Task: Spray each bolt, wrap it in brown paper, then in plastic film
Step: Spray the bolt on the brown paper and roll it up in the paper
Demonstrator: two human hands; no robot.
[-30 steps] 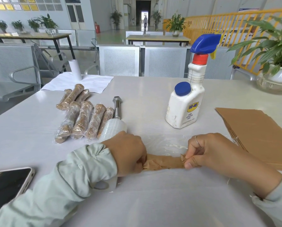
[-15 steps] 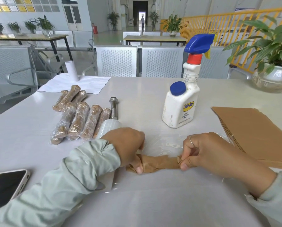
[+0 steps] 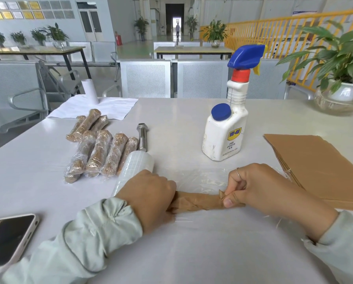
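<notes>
**Paper-wrapped bolt being rolled into film**

A paper-wrapped bolt [image 3: 198, 201] lies across the near counter [image 3: 192, 128] on a sheet of plastic film [image 3: 202, 177]. Its left end is gripped by the left hand [image 3: 151, 197], fingers curled round it; the twisted paper at its right end is pinched by the right hand [image 3: 259, 189].

For a good wrap, the bundle should be kept pressed down and rolled evenly — film pulled taut, paper ends kept tucked so nothing springs open.

The film's edges are hard to make out against the pale counter, and the bolt itself is hidden by the paper. The film roll [image 3: 134, 169] is partly covered by the left hand. One bare bolt [image 3: 142, 137] is seen beside the finished bundles [image 3: 95, 148]; the spray bottle [image 3: 228, 124] and brown paper sheets [image 3: 314, 165] stand by.
</notes>
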